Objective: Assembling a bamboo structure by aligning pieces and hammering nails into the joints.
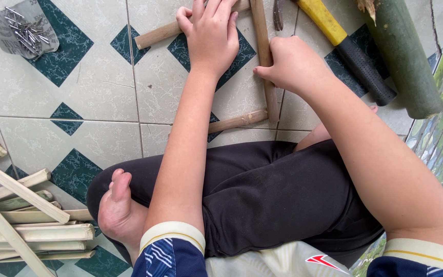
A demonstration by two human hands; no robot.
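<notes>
Upright stick (265, 61) sits pinched under my right fingers (290, 64); my left fingers (212, 36) lie flat, open, pressing the top crosspiece (157, 34).

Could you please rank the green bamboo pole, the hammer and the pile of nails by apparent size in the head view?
1. green bamboo pole
2. hammer, cut off by the frame
3. pile of nails
</notes>
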